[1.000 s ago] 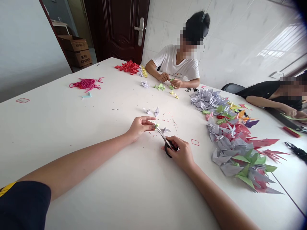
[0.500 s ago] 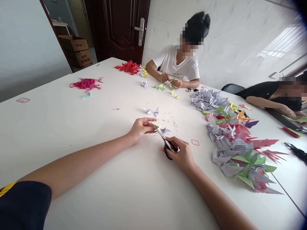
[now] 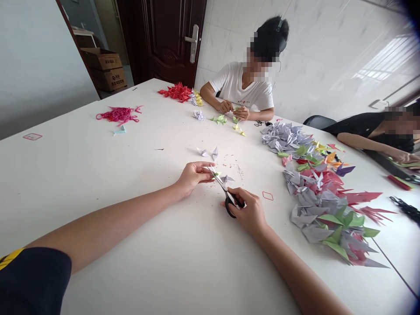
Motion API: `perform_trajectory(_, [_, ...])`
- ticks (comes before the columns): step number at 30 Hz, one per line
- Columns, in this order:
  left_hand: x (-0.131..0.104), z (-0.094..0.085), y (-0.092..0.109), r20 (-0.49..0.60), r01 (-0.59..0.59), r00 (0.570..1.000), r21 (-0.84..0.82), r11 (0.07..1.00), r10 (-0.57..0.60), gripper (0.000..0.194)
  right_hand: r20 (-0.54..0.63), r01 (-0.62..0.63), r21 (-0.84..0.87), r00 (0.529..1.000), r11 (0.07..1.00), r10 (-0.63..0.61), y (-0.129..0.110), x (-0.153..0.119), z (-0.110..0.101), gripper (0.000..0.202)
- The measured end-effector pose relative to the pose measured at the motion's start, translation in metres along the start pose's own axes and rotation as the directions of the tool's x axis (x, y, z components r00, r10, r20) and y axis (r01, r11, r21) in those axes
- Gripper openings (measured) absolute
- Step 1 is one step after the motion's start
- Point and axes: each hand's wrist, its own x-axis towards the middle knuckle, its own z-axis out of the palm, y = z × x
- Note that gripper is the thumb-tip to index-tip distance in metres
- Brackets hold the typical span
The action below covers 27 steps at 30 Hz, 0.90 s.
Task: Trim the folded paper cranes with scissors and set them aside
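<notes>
Green folded paper piece (image 3: 218, 174) sits mid-frame, just above the surface (image 3: 157, 271), pinched at the fingertips of the left hand (image 3: 192, 176). Left hand is nearly closed at the tips: thumb under, fingers reaching out over it, palm side loose. Right hand (image 3: 250, 208), right of centre, is curled round the black handles of the scissors (image 3: 225, 189), fingers in the loops. Blades point up-left, slightly parted, and cross in front of the green piece. Can't tell if they're biting paper or just lying over it; too small.

Step in hand, my read: a trimming cut on the green piece. Red scraps (image 3: 229, 165) lie just above and right of the blades, which fits with cutting.

Next move calls for a steady left pinch, fingertips clear of the blade line, then a short squeeze of the handles. Risk: blade tips are very near the left fingers, and a thin fold could slip or get over-cut.

Around it: one grey paper crane (image 3: 226, 179) just right of the blades, two more grey cranes (image 3: 215, 153) above the left hand, big mixed heap (image 3: 315, 192) at right of frame.
</notes>
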Motion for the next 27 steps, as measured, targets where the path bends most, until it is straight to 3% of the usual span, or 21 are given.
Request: perform_trajectory(27, [0.0005, 0.0011, -0.0022, 0.032, -0.002, 0.999, -0.002, 1.000, 0.002, 0.052, 0.001, -0.028, 0.009, 1.000, 1.000, 0.028, -0.0056, -0.0014, 0.0008, 0.026])
